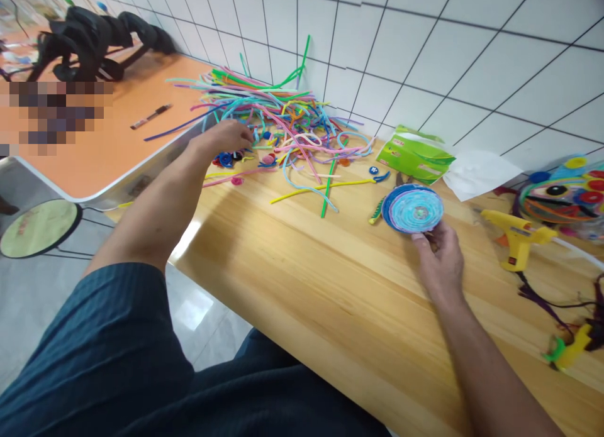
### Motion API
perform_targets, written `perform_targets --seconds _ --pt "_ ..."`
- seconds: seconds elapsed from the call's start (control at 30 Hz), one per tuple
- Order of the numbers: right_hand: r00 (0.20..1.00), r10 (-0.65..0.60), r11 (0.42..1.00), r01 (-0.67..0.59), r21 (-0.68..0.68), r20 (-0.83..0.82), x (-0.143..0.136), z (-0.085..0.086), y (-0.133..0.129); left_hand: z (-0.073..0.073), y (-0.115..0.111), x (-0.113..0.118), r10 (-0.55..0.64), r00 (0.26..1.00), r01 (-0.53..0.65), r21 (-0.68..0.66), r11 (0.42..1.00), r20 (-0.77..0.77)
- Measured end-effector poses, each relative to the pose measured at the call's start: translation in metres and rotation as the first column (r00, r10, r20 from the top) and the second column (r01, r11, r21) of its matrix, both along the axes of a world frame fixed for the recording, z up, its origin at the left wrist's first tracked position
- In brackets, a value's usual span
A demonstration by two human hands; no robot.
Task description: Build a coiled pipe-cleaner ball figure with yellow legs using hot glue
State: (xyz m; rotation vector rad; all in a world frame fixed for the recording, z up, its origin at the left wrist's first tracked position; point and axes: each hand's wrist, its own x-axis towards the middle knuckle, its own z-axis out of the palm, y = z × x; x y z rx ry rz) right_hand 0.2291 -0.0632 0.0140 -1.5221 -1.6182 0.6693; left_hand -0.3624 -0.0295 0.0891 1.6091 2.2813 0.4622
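Okay, so starting with what we can't make out: the left hand [231, 135] is over at the near edge of the big pipe-cleaner pile [283, 100], its fingers bent down among the small bits. The fingertips are partly lost behind the hand, so we honestly can't tell if it's pinching anything or just touching. Lots of stems in that heap cover each other too. Up at the left there's a pixelated patch on the orange table [117, 138], so whatever is under it is a no-go for us, and the black bundle [101, 41] behind it is too blurry to name. Over on the right, the colourful clump [561, 192] runs off the edge, and the yellow-and-green item [569, 349] below it is pretty smeared.

The right hand [442, 254] is easier: it has the coiled blue disc [415, 209] by its lower rim, thumb on the near side, the other fingers partly tucked behind. The disc sits just beyond the thumb, its round face turned towards us, above the wooden table [302, 267]. We've got a green packet [415, 155] right behind it and a yellow glue gun [516, 236] off to its right.
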Motion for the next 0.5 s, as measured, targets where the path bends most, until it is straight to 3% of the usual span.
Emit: perform_targets --seconds 0.2,0.33,0.5 --pt "1.0 -0.018 1.0 0.018 0.0 0.0 0.0 -0.001 0.0 -0.006 0.005 0.01 -0.04 0.998 0.041 -0.007 0.999 0.049" --pt "1.0 -0.001 1.0 0.001 0.004 -0.001 -0.002 0.002 -0.002 0.001 0.008 0.012 -0.032 0.97 0.002 0.124 0.992 0.243" --pt "1.0 -0.003 1.0 0.003 0.001 0.011 -0.001 0.002 -0.002 0.008 0.006 0.013 -0.073 0.876 -0.035 0.214 0.976 0.476"
